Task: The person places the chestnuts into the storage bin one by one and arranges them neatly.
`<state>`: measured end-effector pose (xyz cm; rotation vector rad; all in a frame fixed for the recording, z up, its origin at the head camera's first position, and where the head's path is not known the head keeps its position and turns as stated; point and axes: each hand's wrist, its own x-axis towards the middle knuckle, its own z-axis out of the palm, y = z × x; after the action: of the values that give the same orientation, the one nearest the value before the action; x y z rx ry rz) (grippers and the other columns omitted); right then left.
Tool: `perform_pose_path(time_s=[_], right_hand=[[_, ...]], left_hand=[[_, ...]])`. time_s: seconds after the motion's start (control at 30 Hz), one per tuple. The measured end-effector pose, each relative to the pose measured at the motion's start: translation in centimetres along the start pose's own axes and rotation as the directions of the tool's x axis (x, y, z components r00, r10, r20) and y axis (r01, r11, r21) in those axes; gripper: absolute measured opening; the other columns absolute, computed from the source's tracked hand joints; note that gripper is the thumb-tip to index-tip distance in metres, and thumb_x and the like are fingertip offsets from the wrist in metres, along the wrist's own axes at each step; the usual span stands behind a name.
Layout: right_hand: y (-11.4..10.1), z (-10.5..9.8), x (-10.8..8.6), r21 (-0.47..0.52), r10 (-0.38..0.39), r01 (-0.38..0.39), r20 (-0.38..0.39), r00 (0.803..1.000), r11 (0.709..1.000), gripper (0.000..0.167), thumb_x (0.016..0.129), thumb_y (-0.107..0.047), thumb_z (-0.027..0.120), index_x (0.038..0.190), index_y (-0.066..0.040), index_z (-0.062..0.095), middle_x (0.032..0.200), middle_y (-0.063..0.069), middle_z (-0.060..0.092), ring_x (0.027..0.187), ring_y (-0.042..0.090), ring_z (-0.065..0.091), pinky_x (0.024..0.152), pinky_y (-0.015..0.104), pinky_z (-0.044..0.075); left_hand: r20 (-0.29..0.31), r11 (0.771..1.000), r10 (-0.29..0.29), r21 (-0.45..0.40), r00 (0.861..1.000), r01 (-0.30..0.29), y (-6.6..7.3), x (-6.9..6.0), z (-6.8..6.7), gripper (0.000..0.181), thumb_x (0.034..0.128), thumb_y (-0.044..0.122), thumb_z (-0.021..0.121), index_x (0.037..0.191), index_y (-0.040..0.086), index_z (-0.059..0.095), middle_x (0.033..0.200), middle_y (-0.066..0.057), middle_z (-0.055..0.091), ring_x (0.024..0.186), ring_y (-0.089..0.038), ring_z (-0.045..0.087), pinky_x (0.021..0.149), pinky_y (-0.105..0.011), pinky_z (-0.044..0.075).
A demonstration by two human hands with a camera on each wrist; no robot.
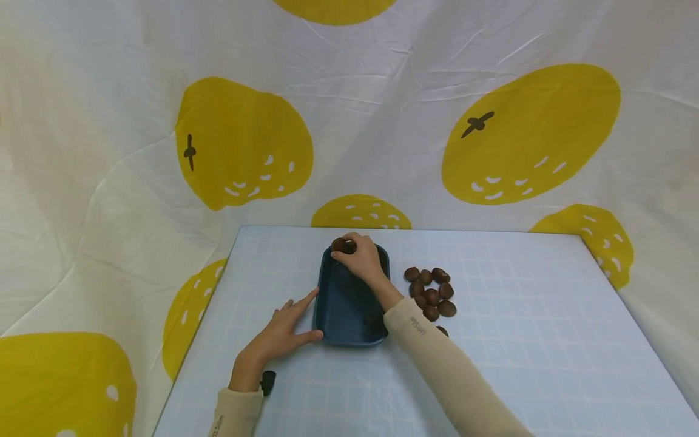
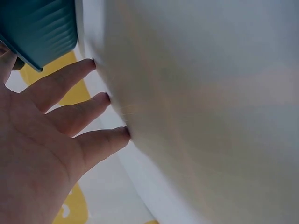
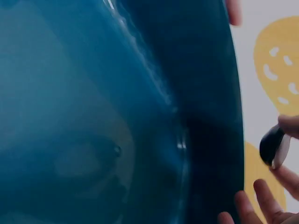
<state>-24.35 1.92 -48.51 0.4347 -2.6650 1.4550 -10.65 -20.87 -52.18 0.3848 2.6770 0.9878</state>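
A dark blue tray lies on the table. Over its far end, my right hand pinches a brown chestnut; a second dark brown shape shows by the fingers. In the right wrist view, fingers show beside the tray's wall, with a dark, shiny chestnut pinched above them. My left hand has its fingers spread, index and thumb at the tray's left edge. Its other fingertips rest on the table in the left wrist view.
Several brown chestnuts are grouped on the table to the right of the tray. One more chestnut lies nearer, partly hidden by the right sleeve. Behind the white table hangs a pale cloth with yellow fruit shapes.
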Motion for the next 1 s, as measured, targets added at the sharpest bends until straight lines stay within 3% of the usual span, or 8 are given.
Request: perform_pose_path(time_s=[0.27,0.47,0.7,1.0], right_hand=[[1.2,1.7,-0.4,-0.039,0.072,-0.071,0.018,0.997,0.997,0.047,0.086,-0.028,0.081,0.124,-0.004,0.067,0.116,0.015,0.065,0.106,0.031,0.06,0.092,0.047,0.049],[1.5,2.5,-0.5,-0.074,0.126,-0.123,0.035,0.991,0.99,0.045,0.086,-0.028,0.081,0.122,-0.006,0.068,0.119,0.015,0.064,0.116,0.034,0.055,0.095,0.048,0.047],[2.0,3.1,-0.7,-0.214,0.148,-0.132,0.058,0.987,0.968,0.045,0.086,-0.03,0.081,0.125,-0.012,0.068,0.114,0.013,0.061,0.104,0.031,0.056,0.085,0.044,0.05],[2.4,3.6,-0.7,-0.322,0.185,-0.159,0.051,0.981,0.933,0.047,0.086,-0.038,0.079,0.124,-0.013,0.068,0.116,0.014,0.06,0.107,0.033,0.053,0.09,0.049,0.046]], left_hand=[[0.002,1.0,0.001,-0.004,1.0,-0.001,0.1,-0.1,0.1,0.095,0.0824,0.066,0.069,0.16,0.041,0.019,0.163,0.001,0.025,0.145,-0.053,0.016,0.11,-0.073,0.007],[0.008,1.0,0.006,-0.003,1.0,-0.006,0.1,-0.1,0.1,0.095,0.0835,0.066,0.068,0.16,0.041,0.017,0.164,0.0,0.024,0.145,-0.052,0.014,0.11,-0.073,0.006],[0.005,1.0,0.026,0.0,1.0,-0.026,-0.1,-0.1,0.1,0.094,0.0847,0.063,0.069,0.16,0.041,0.016,0.164,0.001,0.023,0.145,-0.053,0.014,0.11,-0.074,0.007],[0.001,0.999,0.032,-0.009,0.999,-0.032,-0.1,0.0,0.1,0.094,0.0844,0.064,0.068,0.16,0.042,0.017,0.164,0.004,0.022,0.145,-0.053,0.013,0.109,-0.074,0.006]])
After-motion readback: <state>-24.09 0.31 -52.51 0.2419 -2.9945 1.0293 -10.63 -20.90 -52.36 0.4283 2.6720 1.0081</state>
